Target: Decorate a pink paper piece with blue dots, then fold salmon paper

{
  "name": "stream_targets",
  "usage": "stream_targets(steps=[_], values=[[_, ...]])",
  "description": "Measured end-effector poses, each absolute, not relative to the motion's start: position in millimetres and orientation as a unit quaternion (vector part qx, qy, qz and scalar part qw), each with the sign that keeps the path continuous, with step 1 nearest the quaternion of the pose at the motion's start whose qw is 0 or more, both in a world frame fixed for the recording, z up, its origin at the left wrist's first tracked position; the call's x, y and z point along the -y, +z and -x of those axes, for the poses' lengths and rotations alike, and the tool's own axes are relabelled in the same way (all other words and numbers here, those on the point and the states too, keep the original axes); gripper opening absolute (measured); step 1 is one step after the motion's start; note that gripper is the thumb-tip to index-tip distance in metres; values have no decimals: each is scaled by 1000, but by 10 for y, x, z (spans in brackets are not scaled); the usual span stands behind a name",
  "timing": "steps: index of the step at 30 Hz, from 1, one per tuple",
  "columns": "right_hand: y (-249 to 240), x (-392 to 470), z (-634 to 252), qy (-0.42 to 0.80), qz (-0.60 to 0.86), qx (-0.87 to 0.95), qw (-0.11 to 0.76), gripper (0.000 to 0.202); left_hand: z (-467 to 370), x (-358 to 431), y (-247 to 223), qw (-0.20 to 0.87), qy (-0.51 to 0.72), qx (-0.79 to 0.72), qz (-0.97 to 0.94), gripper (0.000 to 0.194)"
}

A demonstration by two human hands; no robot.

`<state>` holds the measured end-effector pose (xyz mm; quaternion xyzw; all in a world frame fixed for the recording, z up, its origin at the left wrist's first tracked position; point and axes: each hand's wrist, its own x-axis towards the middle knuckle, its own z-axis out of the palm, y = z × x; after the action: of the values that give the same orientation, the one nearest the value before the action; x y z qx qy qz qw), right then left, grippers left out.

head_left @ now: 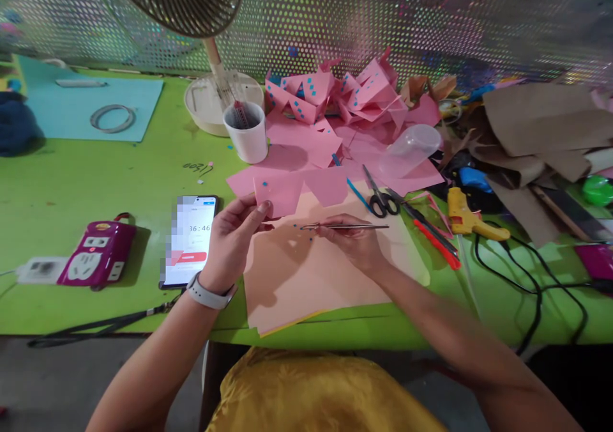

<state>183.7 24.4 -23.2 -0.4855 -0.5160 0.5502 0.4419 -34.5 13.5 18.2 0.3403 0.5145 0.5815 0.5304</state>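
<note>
My left hand (242, 227) pinches a cut piece of pink paper (282, 194) near its lower left corner, raised above the table. One blue dot shows on the paper's left part. In my right hand (352, 240) is a slim pair of metal tweezers (357, 226), held level with the tips pointing left. Those tips hover at a few tiny blue paper bits (310, 239) on the peach paper sheets (292, 285); whether they grip one I cannot tell. Black-handled scissors (383, 203) and a thin blue paper strip (354, 186) lie just beyond my right hand.
Behind are pink cut-outs with blue dots (306, 90), a white cup (246, 135) and a fan (211, 55). A phone (189, 240) and purple power socket (98, 253) sit left. A red cutter (435, 243), yellow glue gun (472, 218), cables and brown paper (541, 131) lie right.
</note>
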Motion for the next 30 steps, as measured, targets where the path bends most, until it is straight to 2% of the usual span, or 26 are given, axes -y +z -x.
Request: stream_targets(steps=[30], values=[[-249,-265,-1838,536,485,548,421,26,326,-133,200,530,568,-528,-344,27]])
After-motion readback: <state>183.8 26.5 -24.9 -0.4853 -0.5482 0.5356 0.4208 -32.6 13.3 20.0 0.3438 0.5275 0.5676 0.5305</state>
